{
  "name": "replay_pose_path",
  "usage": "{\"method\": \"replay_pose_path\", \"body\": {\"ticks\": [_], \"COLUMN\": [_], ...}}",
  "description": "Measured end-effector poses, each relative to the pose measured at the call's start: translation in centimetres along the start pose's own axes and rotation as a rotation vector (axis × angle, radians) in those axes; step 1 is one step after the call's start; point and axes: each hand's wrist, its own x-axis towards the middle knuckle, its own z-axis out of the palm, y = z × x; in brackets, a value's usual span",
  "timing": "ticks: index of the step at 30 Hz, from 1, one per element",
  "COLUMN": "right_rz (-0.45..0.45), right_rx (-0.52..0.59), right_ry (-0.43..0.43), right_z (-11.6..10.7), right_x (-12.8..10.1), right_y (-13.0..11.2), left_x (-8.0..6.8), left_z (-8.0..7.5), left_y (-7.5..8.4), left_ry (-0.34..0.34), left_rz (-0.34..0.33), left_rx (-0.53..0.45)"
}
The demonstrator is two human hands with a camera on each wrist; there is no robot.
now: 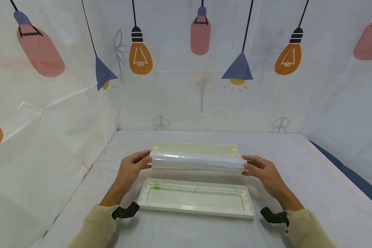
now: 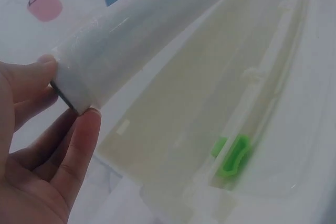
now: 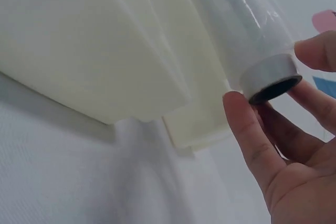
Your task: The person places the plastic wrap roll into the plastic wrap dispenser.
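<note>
Between both hands a roll of clear plastic wrap (image 1: 198, 161) is held level by its ends. My left hand (image 1: 132, 168) grips the left end, thumb and fingertips at the rim of the core. The right end is gripped by my right hand (image 1: 264, 172); the right wrist view shows its fingers about the dark hollow core end (image 3: 275, 88). Just behind and below the roll lies a cream plastic box base (image 1: 198, 148), partly hidden by it. Nearer to me lies a cream lid (image 1: 195, 203) with a rail and a green slide cutter (image 1: 156, 186) at its left end.
A white-covered table (image 1: 204, 234) carries everything. Around it hang white sheets (image 1: 179, 100) printed with lamps and bulbs, close along the left side and the back. Black wrist straps (image 1: 125, 210) sit over the sleeves.
</note>
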Motion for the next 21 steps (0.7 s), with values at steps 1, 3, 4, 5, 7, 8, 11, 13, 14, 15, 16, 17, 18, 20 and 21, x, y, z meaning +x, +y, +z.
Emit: {"method": "replay_pose_path", "body": {"ticks": [1,3,4,5,7,8,11,13,14,15,16,17,18,20,21], "right_rz": [-0.005,-0.012,-0.013,-0.011,-0.001,0.005,0.016,0.013,0.01,0.006,0.003,0.0,-0.002,-0.003,-0.001], "right_rx": [0.0,0.011,0.018,0.027,0.039,0.042,0.02,0.004,-0.003,-0.009,-0.009,-0.007,-0.009,-0.012,-0.011], "right_ry": [0.004,0.015,0.018,0.021,0.027,0.029,0.027,0.027,0.026,0.025,0.025,0.028,0.029,0.033,0.034], "right_z": [-0.02,-0.02,-0.01,0.01,0.07,0.13,0.18,0.12,0.06,-0.01,-0.06,-0.1,-0.15,-0.19,-0.2], "right_x": [-0.02,-0.06,-0.09,-0.12,-0.2,-0.23,-0.29,-0.27,-0.24,-0.2,-0.12,-0.04,0.05,0.21,0.28], "right_y": [0.04,0.08,0.09,0.07,0.06,0.07,-0.09,-0.31,-0.42,-0.52,-0.63,-0.73,-0.78,-0.85,-0.87], "left_x": [0.01,-0.01,-0.03,-0.06,-0.1,-0.13,-0.23,-0.16,-0.09,0.0,0.12,0.24,0.33,0.49,0.55], "left_z": [0.14,0.35,0.44,0.51,0.57,0.58,0.58,0.61,0.65,0.68,0.71,0.72,0.73,0.69,0.66], "left_y": [0.0,0.02,0.04,0.06,0.04,0.02,0.12,0.21,0.27,0.32,0.35,0.41,0.45,0.53,0.58], "left_ry": [0.002,0.002,0.004,0.004,0.002,0.0,0.006,0.007,0.009,0.011,0.01,0.007,0.005,0.005,0.002], "left_rz": [0.001,0.008,0.014,0.02,0.028,0.032,0.041,0.05,0.056,0.057,0.059,0.058,0.056,0.048,0.043], "left_rx": [-0.008,-0.026,-0.039,-0.048,-0.063,-0.067,-0.062,-0.057,-0.057,-0.062,-0.069,-0.078,-0.084,-0.105,-0.115]}}
